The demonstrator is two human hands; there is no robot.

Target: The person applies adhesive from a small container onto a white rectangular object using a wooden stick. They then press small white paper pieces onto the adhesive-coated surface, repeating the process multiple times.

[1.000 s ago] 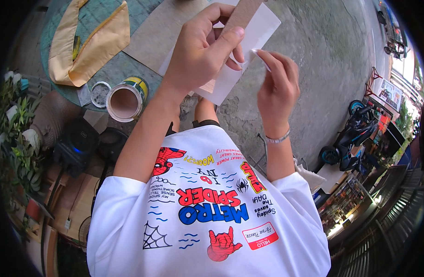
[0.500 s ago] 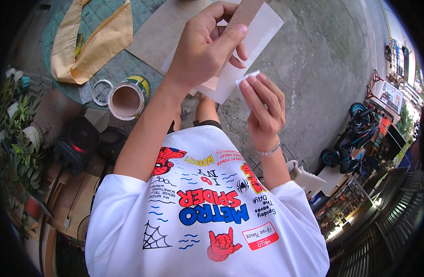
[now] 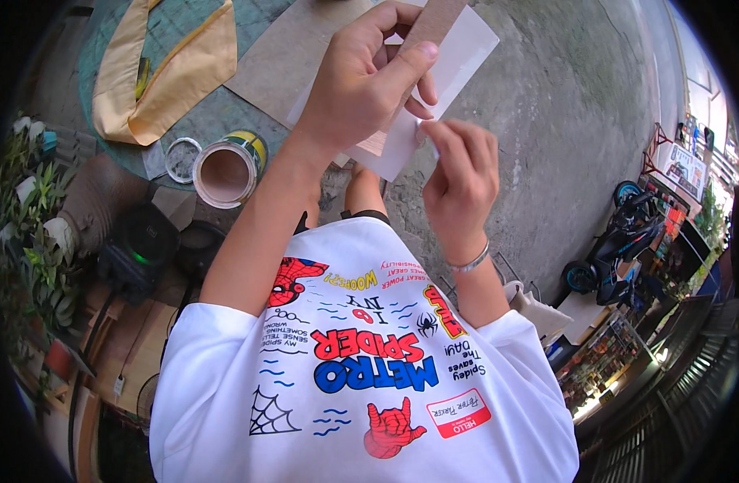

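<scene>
In my left hand (image 3: 361,88) is a thin, flat brown strip (image 3: 435,30) that looks like wood, slanting down toward me, thumb on top and fingers curled around it. Behind the strip is a white sheet (image 3: 466,56); whether my left hand also grips it I cannot tell. My right hand (image 3: 463,173) is closed, fingertips pinching a small folded white piece (image 3: 421,131), paper or cloth, mostly hidden now. These fingertips are close to the sheet and to my left fingers; whether they touch is unclear.
On the green round table (image 3: 188,117) at left lie a yellow cloth band (image 3: 172,97) and a brown board (image 3: 261,56). An open can of brownish paint (image 3: 227,173) stands near its edge beside a lid (image 3: 183,159). A black speaker (image 3: 140,249), plants (image 3: 43,233) and a parked motorcycle (image 3: 619,241) are around.
My right hand has turned inward, bringing the white piece closer to the sheet and my left fingers. My left hand keeps its hold on the strip. The view has shifted slightly.
</scene>
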